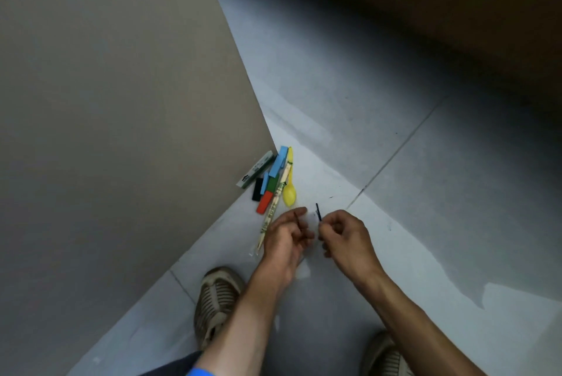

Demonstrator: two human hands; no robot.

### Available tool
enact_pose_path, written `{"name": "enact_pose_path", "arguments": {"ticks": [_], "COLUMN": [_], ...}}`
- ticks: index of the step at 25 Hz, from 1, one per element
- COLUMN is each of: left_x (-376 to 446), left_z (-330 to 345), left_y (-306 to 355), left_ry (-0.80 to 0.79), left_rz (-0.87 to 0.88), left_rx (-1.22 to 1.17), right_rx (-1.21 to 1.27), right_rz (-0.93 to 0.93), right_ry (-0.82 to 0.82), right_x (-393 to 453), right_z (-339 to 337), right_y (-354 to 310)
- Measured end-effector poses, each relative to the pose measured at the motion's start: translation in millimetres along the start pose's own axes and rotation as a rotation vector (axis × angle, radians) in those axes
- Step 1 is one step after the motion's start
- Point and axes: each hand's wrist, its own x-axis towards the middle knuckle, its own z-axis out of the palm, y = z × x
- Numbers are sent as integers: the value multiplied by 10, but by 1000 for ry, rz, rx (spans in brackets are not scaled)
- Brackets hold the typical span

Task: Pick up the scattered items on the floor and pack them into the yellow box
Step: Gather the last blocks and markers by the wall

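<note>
blocks [271, 179] left of spoon [289, 184] | chopsticks [271, 213] between them | hands just before

The scene is dimly and unevenly lit. The floor [304, 138] is brightest just beyond the fingertips [301, 211], where a pale patch is seen, and it is darkened to deep shadow far beyond them and to the right (near the brown surface [425, 10]). No hard glare is seen. Straight edges are bowed by the wide-angle lens, most strongly at the frame borders. Slight softness is noticed throughout, and the fingers are mildly blurred.
</note>
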Motion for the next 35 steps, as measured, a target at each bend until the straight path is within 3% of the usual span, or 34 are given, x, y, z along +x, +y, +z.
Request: {"name": "enact_pose_path", "arguments": {"ticks": [5,10,13,15,17,21,25,30,32,35], "left_x": [-81,124,297,421,472,555,581,510,462,363], "left_z": [-74,-205,-281,-351,-366,-267,-262,-259,-274,-227], "left_y": [82,247,396,496,548,498,465,485,509,515], "left_ry": [-127,158,405,538,519,436,292,247,100,-143], "left_rz": [-58,36,157,348,493,497,330,367,310,134], "left_rx": [-205,-263,145,767,1269,1449,1467,1503,1145,612], "right_rx": [-145,-239,-422,-756,-1019,-1162,-942,-648,-465,152], "right_rz": [-266,-281,-380,-579,-689,-702,-561,-351,-301,-96], "right_ry": [-142,-67,-22,-74,-169,-167,-91,-8,42,33], "right_x": [-163,72,361,660,939,1154,986,797,775,695], "right_z": [115,157,296,442,552,580,586,516,484,401], "right_y": [-244,-277,-353,-437,-518,-505,-418,-283,-302,-401]}}
